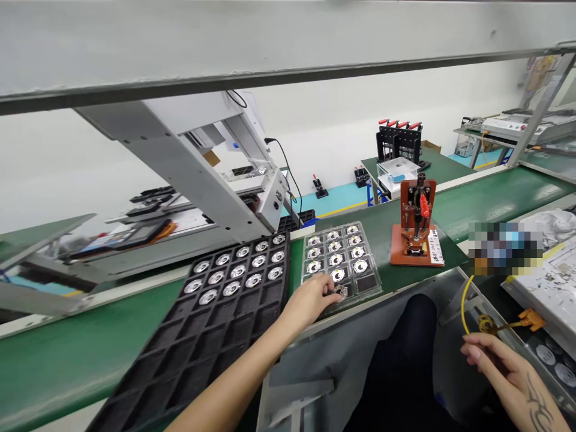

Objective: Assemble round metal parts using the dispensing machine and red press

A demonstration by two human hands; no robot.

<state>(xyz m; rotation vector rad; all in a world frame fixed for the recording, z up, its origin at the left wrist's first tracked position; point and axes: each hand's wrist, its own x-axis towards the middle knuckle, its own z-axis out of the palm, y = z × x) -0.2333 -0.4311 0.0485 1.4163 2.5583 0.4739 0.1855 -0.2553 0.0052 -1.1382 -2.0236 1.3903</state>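
"Silver and round, a small part (pixel 341 293) sits in the near row of a clear plastic tray (pixel 365 283); the worker's left hand (pixel 315 294) is right at it, thumb and fingertips by its left edge."

"And the right hand (pixel 499 363)?"

"Well apart from the left, low at the right of the frame; its fingers curl beside a yellow cable (pixel 465 303), though whether they grip it cannot be told."

"Is the left clamped on the part?"

"Thumb and forefinger are bent toward each other; a firm pinch cannot be made out. The left forearm slants up from the bottom of the frame, crossing the near right side of a black tray (pixel 216 327); the back of the hand faces up."

"Where are the edges?"

"The clear tray lies near the front edge of the green benchtop (pixel 398 276); the black tray flanks it closely on the left; on the right, a strip of green separates it from a red-brown clamp fixture (pixel 416 234); more green opens behind the fixture."
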